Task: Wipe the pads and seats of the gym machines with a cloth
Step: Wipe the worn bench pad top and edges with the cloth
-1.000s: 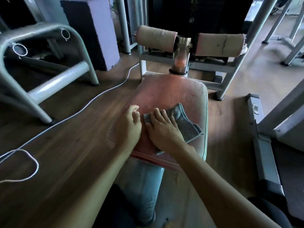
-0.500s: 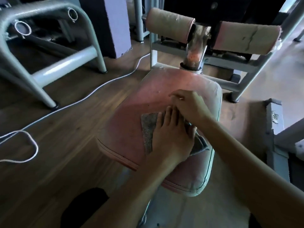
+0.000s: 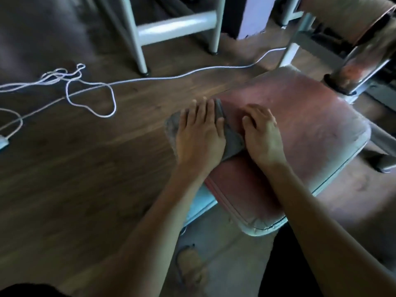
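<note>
A worn pink seat pad [image 3: 300, 125] with a pale blue rim fills the right half of the head view. A grey cloth [image 3: 232, 140] lies on its left edge, partly hanging over the side. My left hand [image 3: 199, 133] presses flat on the cloth with straight fingers and covers most of it. My right hand [image 3: 263, 136] rests on the bare seat just right of the cloth, its fingertips bent down onto the pad and holding nothing. A tan roller pad [image 3: 351, 20] sits at the top right, above the seat.
A white cable [image 3: 150, 80] runs across the wooden floor and loops at the left. A white metal machine frame [image 3: 175, 26] stands beyond it. A chrome post [image 3: 360, 67] rises behind the seat. My sandalled foot [image 3: 190, 266] is under the seat's front.
The cloth passed from under my right hand to under my left hand. My left hand has pushed it to the seat's left edge. The view has swung left.
</note>
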`<state>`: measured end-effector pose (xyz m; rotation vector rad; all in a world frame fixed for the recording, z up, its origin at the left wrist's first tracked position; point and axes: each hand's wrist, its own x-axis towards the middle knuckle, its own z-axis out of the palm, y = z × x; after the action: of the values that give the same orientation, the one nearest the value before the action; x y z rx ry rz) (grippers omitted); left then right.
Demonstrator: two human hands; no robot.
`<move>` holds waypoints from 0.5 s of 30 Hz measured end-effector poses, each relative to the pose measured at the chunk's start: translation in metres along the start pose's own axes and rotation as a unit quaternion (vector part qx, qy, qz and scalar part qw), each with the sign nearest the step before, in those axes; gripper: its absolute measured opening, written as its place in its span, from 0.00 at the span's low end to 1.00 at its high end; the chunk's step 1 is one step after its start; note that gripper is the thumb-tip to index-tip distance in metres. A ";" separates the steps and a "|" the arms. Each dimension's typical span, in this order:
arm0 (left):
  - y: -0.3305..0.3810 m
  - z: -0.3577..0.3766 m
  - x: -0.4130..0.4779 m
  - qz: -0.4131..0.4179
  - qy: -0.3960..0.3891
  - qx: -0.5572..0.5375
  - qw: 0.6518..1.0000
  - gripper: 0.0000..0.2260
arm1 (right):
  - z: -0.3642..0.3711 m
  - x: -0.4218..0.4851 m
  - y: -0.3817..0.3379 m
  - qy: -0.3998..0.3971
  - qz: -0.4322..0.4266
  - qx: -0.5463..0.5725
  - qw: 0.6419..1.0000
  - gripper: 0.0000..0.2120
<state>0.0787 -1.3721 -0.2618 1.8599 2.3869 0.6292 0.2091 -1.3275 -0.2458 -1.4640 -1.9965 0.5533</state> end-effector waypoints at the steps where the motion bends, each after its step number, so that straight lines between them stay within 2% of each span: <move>1: -0.003 0.001 0.002 -0.021 0.005 -0.013 1.000 0.27 | 0.002 -0.001 -0.001 -0.006 -0.012 -0.026 1.000 0.16; 3: -0.006 -0.001 0.004 -0.057 0.024 -0.047 0.997 0.25 | 0.005 -0.003 -0.003 -0.020 -0.020 -0.074 0.997 0.16; 6: -0.010 -0.002 0.001 -0.115 0.052 -0.102 0.987 0.25 | 0.003 -0.003 -0.005 -0.034 -0.031 -0.085 0.995 0.16; 9: -0.014 -0.005 -0.002 -0.150 0.065 -0.196 0.967 0.25 | 0.004 -0.007 -0.005 -0.051 -0.052 -0.114 0.991 0.19; 12: -0.018 -0.006 -0.011 -0.200 0.090 -0.337 0.916 0.25 | -0.001 -0.003 -0.006 -0.097 -0.059 -0.133 0.985 0.20; 15: -0.014 0.001 -0.024 -0.263 0.140 -0.463 0.835 0.25 | -0.010 -0.001 0.001 -0.169 -0.071 -0.159 0.970 0.23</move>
<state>0.0727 -1.3966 -0.2722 0.7058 1.9433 1.6509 0.2167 -1.3288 -0.2393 -1.4692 -2.5321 0.4583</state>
